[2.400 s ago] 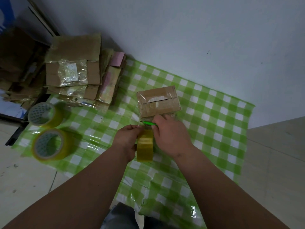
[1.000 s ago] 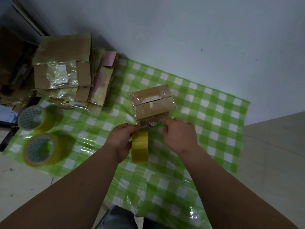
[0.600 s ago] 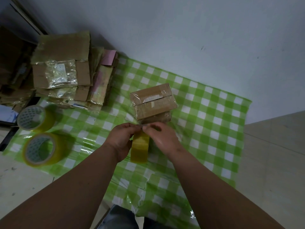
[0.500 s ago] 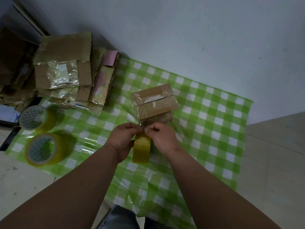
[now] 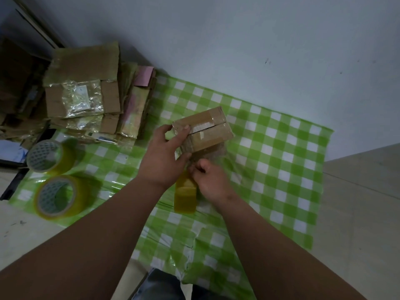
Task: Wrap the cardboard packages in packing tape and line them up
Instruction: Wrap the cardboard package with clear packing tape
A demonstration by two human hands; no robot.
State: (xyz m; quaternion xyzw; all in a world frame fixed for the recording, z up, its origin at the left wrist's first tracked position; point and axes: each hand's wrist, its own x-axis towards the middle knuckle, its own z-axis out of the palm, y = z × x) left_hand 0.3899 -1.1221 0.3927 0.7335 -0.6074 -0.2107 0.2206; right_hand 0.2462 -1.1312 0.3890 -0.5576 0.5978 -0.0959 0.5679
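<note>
Left hand grips cardboard package at its near-left corner. Right hand pinches tape roll just below package. Package's long axis runs left-right, crossing the tape's path.

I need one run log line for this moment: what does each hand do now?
left hand: grips cardboard package | right hand: pinches tape at tape roll | two spare rolls: on green checked cloth

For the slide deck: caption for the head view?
Left hand grips the package; right hand holds the tape roll.
</note>
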